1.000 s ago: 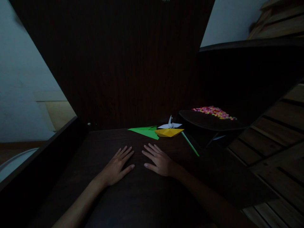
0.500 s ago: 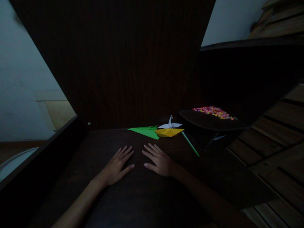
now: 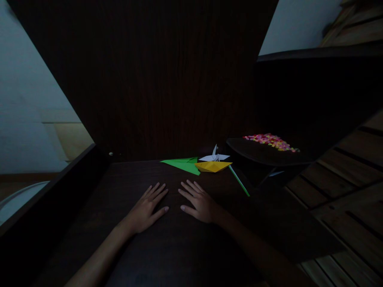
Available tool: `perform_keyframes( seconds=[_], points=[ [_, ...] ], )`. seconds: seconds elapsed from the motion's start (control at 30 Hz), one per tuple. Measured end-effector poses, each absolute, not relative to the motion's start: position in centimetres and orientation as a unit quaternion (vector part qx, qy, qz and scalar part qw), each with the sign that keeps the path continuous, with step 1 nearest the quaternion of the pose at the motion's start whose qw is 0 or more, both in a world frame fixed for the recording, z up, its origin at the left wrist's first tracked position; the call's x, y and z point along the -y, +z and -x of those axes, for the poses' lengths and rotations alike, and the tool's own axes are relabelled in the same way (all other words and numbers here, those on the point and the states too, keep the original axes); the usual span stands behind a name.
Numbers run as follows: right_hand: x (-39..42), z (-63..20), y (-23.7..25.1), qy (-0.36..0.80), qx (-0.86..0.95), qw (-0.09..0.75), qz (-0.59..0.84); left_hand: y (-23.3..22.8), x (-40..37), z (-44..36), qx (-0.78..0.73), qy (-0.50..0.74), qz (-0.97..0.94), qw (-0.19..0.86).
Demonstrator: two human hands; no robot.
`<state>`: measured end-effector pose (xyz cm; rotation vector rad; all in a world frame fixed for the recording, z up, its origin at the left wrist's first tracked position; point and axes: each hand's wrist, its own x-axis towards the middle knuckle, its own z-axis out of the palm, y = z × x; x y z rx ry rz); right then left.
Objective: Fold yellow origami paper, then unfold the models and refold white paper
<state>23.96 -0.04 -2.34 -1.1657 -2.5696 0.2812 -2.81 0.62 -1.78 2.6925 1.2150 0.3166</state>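
On the dark worktop [image 3: 173,251], holds left hand [image 3: 145,211] and right hand [image 3: 202,205] flat with fingers spread, near each other. Just beyond, has 1 green plane [image 3: 181,164] meeting 1 yellow boat [image 3: 213,166], with 1 white crane [image 3: 214,158] behind the boat and 1 green strip [image 3: 239,180] to its right.

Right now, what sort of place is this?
Likely a room in a home, at a dark wood-look desk. Signs: the yellow folded paper lying on it, the curved side shelf and the pale wall beyond. It's dim, so not certain.
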Motion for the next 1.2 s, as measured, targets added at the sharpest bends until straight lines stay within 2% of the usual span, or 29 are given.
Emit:
perform_keyframes(
  seconds=[0.33, 0.57, 0.77, 0.93, 1.2],
  points=[
    [0.0, -23.8, -1.8, 0.105, 0.890, 0.166, 0.412, -0.8, -2.0, 1.8, -0.424, 0.124, -0.894, 0.076],
    [-0.1, -23.8, -1.8, 0.108, 0.886, 0.172, 0.416, 1.1, -8.2, -2.7, -0.397, 0.190, -0.897, 0.044],
    [0.1, -23.7, -1.8, 0.098, 0.886, 0.176, 0.418, 0.0, -12.8, -5.3, -0.400, 0.197, -0.894, 0.038],
    [0.1, -23.8, -1.9, 0.075, 0.888, 0.195, 0.409, -1.1, -12.1, -4.2, -0.407, 0.194, -0.892, 0.036],
    [1.3, -22.3, -2.0, 0.059, 0.886, 0.300, 0.348, -0.9, -8.3, 0.6, -0.454, 0.214, -0.864, 0.036]
  ],
)
